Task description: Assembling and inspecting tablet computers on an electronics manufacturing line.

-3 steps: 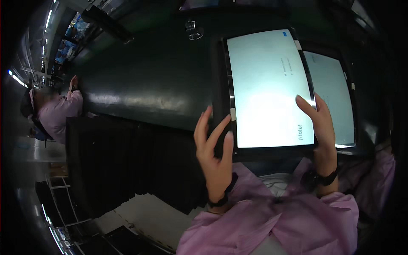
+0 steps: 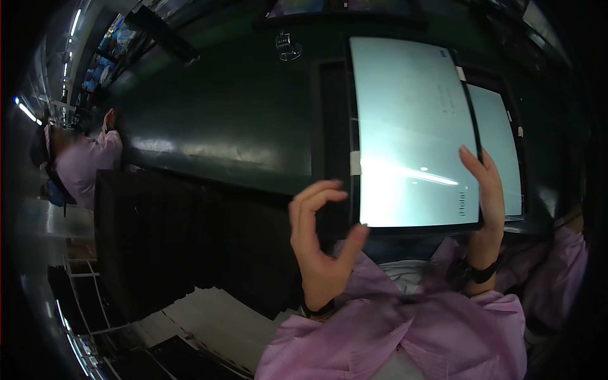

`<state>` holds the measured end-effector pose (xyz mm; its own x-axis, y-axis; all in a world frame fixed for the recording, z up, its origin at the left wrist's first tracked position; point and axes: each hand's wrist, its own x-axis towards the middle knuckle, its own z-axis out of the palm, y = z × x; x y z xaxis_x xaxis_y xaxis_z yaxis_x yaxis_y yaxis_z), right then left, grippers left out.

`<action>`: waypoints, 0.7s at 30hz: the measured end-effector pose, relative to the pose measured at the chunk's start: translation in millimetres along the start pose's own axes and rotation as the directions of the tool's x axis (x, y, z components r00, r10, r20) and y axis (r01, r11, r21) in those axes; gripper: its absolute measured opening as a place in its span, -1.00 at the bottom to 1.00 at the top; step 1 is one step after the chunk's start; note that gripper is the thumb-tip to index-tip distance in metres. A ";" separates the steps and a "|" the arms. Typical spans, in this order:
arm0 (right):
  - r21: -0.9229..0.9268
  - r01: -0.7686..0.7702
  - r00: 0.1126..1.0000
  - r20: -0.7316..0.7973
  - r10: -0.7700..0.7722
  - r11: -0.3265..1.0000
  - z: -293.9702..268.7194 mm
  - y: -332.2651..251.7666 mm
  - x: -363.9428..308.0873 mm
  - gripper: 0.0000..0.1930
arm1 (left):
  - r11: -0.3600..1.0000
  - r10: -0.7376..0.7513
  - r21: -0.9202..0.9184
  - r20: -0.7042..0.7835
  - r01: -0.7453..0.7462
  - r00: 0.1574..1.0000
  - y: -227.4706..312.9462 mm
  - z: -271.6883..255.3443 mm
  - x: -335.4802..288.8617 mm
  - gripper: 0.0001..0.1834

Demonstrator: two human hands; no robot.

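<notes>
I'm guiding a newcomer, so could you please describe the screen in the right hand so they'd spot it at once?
Start at the long dark green table and go to its right-hand part, where the right hand is. That hand holds the right edge of the large lit screen. Unlike the second lit screen, which it partly covers, this one shows nearly its whole pale face.

One long dark green worktable [image 2: 221,117], glossy; upon it, one small shiny fitting [image 2: 289,47], material unclear from where I stand. At left, one co-worker [image 2: 87,168], pink top, dark cap. Beyond, white strip lights [image 2: 76,22]. Along the table's near edge, one bulky black mass [image 2: 190,247].
</notes>
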<state>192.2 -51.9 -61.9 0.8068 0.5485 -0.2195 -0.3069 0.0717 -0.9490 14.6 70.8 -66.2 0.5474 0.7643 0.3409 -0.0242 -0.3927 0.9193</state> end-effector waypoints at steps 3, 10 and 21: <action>0.220 0.029 0.999 0.009 -0.032 0.975 -10.0 -6.0 -8.5 -0.68 | 0.951 -0.078 -0.278 0.214 0.137 0.974 10.4 5.7 -8.9 -0.75; 0.426 0.008 1.000 -0.026 0.004 0.905 -46.1 10.6 1.6 -0.76 | 0.910 0.209 -0.403 0.234 -0.100 0.949 4.0 33.7 -7.0 -0.91; 0.461 -0.032 0.999 0.050 0.009 0.887 -48.1 10.7 -6.7 -0.71 | 0.765 0.138 -0.619 -0.110 -0.176 0.984 12.6 58.8 -25.7 -0.88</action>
<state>207.8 -94.9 -81.5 0.7775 0.5903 -0.2168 -0.5302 0.4300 -0.7307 49.4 16.1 -74.9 0.4438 0.7542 0.4840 -0.6329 -0.1186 0.7651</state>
